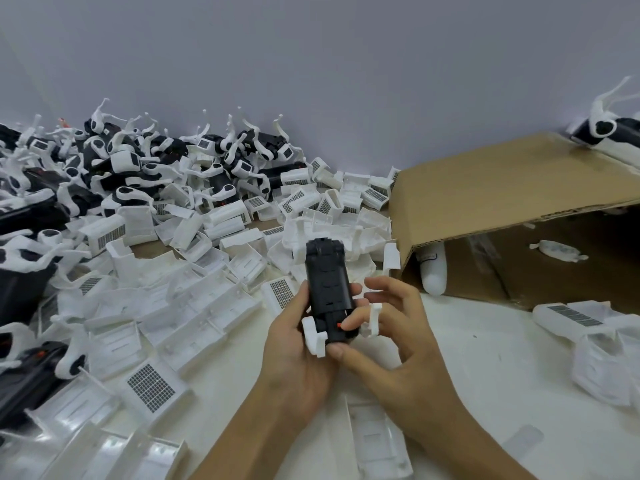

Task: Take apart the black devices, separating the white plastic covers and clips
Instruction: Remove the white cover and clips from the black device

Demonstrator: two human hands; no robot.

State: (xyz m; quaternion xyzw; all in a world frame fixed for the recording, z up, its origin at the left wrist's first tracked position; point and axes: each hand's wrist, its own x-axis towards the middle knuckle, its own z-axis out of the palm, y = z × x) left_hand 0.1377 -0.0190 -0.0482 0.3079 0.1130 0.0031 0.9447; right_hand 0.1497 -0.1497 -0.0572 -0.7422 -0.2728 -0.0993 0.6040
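Note:
I hold one black device [327, 282] upright in front of me, its bare black body showing. My left hand [294, 344] grips its lower left side, fingers curled behind it. My right hand [384, 337] pinches the bottom end near a small red dot, thumb under it. A white clip [314, 336] still sits on the lower left of the device, and another white clip piece [374, 318] sticks out between my right fingers. Loose white plastic covers [194, 306] lie all over the table to the left.
A heap of black devices with white clips [138, 168] fills the back left. An open cardboard box [512, 216] lies on its side at the right, with a white part inside. More white covers [602, 351] lie at the right edge. A grey wall stands behind.

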